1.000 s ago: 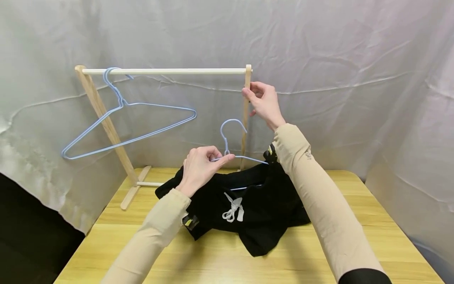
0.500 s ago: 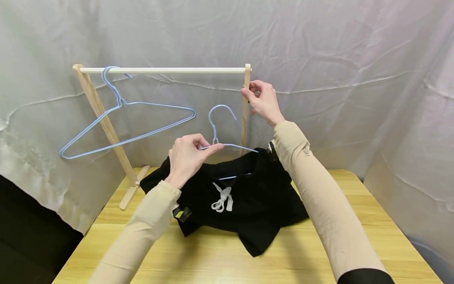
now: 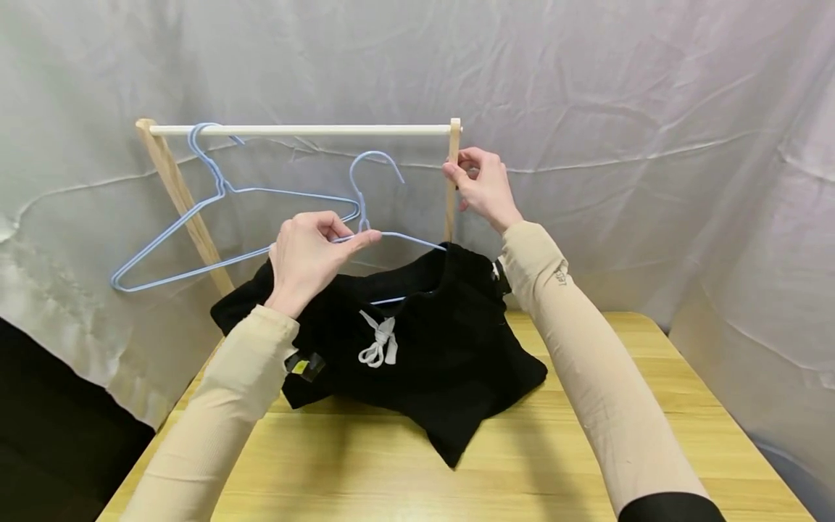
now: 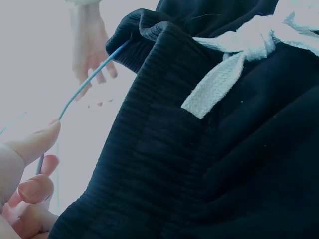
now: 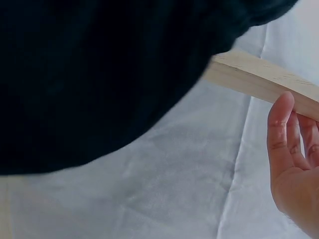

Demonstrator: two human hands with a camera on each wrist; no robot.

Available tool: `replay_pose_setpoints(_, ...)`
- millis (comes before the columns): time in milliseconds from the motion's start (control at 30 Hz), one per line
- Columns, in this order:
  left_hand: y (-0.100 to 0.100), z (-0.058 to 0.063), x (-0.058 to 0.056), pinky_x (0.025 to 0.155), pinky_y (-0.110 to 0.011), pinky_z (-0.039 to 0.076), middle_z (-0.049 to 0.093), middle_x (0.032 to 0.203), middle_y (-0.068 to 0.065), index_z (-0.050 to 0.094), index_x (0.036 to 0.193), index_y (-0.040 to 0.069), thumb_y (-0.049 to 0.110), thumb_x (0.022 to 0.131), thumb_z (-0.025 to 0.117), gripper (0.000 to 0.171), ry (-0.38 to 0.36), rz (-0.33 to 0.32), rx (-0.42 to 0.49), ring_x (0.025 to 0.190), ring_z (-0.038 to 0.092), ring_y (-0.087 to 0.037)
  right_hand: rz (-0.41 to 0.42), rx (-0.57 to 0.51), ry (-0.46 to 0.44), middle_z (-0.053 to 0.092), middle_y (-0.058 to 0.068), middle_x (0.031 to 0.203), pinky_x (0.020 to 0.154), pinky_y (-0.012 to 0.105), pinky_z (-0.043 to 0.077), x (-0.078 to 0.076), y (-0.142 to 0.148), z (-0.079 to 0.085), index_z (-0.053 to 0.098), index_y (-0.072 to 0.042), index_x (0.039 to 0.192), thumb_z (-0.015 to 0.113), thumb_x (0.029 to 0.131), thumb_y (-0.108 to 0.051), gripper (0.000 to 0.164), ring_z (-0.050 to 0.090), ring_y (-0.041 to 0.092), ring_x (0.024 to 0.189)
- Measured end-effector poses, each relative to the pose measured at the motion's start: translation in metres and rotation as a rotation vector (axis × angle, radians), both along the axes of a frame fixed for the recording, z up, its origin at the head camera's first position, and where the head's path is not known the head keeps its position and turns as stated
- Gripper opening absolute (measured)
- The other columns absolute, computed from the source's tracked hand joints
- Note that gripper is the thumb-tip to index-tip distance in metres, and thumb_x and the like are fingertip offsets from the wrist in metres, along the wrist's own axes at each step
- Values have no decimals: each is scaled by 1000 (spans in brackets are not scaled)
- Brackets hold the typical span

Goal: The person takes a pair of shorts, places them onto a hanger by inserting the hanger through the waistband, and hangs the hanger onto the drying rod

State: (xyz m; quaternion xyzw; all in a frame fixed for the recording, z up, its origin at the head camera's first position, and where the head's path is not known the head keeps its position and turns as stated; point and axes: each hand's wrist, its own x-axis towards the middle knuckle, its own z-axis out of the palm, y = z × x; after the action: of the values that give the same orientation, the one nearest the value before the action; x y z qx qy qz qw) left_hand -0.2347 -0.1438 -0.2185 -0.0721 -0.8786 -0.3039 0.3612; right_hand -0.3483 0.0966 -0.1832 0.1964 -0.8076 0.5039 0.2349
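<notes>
My left hand (image 3: 309, 254) pinches a light blue wire hanger (image 3: 375, 153) between thumb and fingers, just under its hook. On that hanger hang black drawstring shorts (image 3: 417, 355), their waist upward and a white bow (image 3: 378, 344) tied at the front. The ribbed waistband (image 4: 134, 109) shows close up in the left wrist view, with the wire entering it. Below the rail's right end, my right hand (image 3: 485, 188) grips the wooden post (image 3: 451, 210) of a clothes rack. The right wrist view shows the thumb against this post (image 5: 264, 74), the shorts covering much of that picture.
A white rail (image 3: 313, 130) runs across the top of the rack. Blue empty hangers (image 3: 287, 191) hang near its left end, partly behind my left hand. The rack stands on a wooden table (image 3: 587, 435), with grey cloth (image 3: 620, 87) behind it.
My left hand has moved up and to the left, carrying the hanger and shorts higher; the hook is now nearer the rail. My right hand has kept its grip on the post.
</notes>
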Motion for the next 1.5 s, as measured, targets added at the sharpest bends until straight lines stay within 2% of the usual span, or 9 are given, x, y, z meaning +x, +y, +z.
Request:
replay_pose_setpoints(200,-12,15,0,55,-39,35,59,63,-1,70,66,19,72,63,69,53,-17,50,10,62,50,-16,-6,14,1,63,7,88,41,22,51,-1,0,0,66,2,106,64,92,-18,24,64,17,76)
replay_pose_setpoints(467,-28,35,3,56,-40,38,62,69,-2,73,73,17,78,59,65,64,-40,127,27,67,52,-17,-7,30,-13,63,7,89,40,19,49,-1,0,0,65,1,107,64,92,-21,27,64,19,78)
replay_pose_setpoints(800,-41,50,0,54,-40,38,65,69,-2,76,79,14,72,62,69,61,-10,161,25,68,52,-21,2,22,-11,62,8,89,38,15,45,0,-4,-1,64,2,108,64,92,-19,26,64,21,78)
replay_pose_setpoints(1100,-59,63,0,55,-37,35,52,62,14,78,89,16,73,62,69,63,57,251,70,70,51,-17,9,29,5,61,7,86,38,16,46,0,-6,-1,64,2,106,63,93,-20,26,63,20,73)
replay_pose_setpoints(1200,-66,69,1,58,-32,35,48,59,21,78,91,14,69,62,72,62,68,263,96,70,49,-12,5,35,16,61,7,86,38,15,45,0,-6,0,65,2,106,63,93,-20,26,63,20,72)
replay_pose_setpoints(1333,-73,76,1,60,-26,32,41,53,29,79,89,9,62,62,76,59,122,270,132,65,45,-4,-2,34,18,61,6,85,38,17,47,1,-6,1,65,2,105,63,93,-19,25,63,18,73)
replay_pose_setpoints(1500,-79,79,-3,63,-21,29,39,52,35,80,88,9,59,61,78,56,173,323,190,62,41,4,-4,39,18,61,6,85,38,18,47,0,-7,1,65,2,106,63,93,-19,25,63,18,71)
